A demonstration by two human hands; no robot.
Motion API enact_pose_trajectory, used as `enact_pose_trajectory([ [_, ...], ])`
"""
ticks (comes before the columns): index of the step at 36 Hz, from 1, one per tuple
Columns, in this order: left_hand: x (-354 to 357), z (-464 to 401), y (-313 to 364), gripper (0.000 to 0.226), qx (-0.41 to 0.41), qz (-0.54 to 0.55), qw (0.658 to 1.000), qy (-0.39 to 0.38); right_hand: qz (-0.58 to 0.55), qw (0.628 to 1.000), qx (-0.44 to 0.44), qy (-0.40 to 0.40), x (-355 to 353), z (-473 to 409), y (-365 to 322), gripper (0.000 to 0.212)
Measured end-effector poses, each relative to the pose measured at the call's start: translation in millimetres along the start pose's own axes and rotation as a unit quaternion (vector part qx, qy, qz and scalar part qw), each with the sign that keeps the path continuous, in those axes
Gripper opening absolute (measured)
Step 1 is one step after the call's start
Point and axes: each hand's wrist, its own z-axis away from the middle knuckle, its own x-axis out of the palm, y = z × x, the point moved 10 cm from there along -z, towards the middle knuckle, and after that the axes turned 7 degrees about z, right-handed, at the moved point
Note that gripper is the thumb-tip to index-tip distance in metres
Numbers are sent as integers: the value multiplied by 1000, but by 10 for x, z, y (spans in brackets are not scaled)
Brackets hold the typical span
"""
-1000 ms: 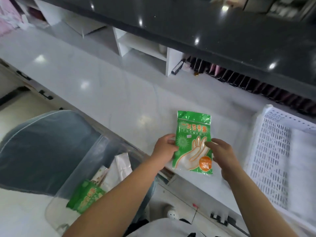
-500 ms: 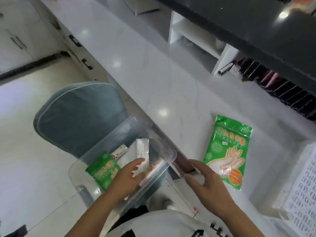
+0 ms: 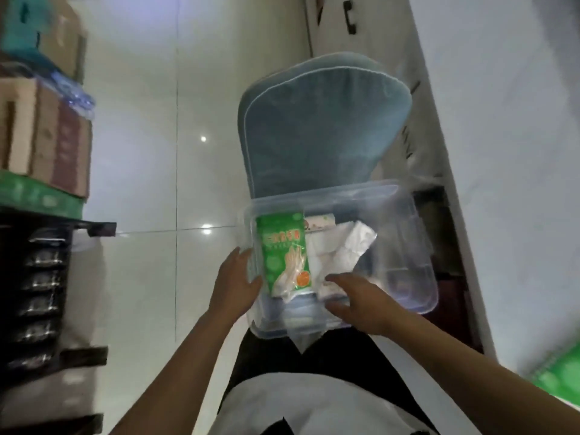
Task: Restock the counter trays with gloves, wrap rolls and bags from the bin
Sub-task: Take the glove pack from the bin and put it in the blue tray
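A clear plastic bin (image 3: 422,246) sits on a chair seat right below me. Inside, a green glove pack (image 3: 284,252) stands against the bin's left wall, and white wrapped packs (image 3: 342,246) lie beside it. My left hand (image 3: 235,284) is at the bin's near left corner, fingers fairly straight along the outside wall and thumb close to the green pack. My right hand (image 3: 354,296) reaches over the near rim into the bin, fingers stretched left above a white pack, gripping nothing. A second green glove pack (image 3: 561,372) lies blurred on the counter at the lower right.
A blue-grey chair back (image 3: 323,120) rises behind the bin. The white counter (image 3: 502,152) runs along the right. Stacked cardboard boxes (image 3: 47,146) and a dark rack (image 3: 37,293) stand at the left, with glossy floor tiles (image 3: 141,152) between.
My view has swung from the counter down to the bin. The green pack stays on the counter. Both hands have come to the bin, the right one now reaching inside.
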Motion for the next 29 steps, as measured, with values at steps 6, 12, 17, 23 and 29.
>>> enact_pose_trajectory([
  [6, 20, -135, -470, 69, -110, 140, 983, 45, -49, 993, 83, -66, 444, -675, 333, 60],
  [12, 165, -251, -669, 67, -160, 235, 956, 77, -137, 968, 204, -58, 705, -1386, 811, 69],
  [17, 312, -290, -703, 70, -177, 243, 952, 60, -212, 957, 196, -19, 792, -2018, 798, 66],
  [23, 389, -287, -788, 75, -181, 249, 949, 74, -364, 906, 213, -22, 977, -2510, 734, 63],
  [29, 394, -256, -843, 67, -193, 271, 940, 74, -418, 880, 226, 23, 1050, -2623, 691, 31],
])
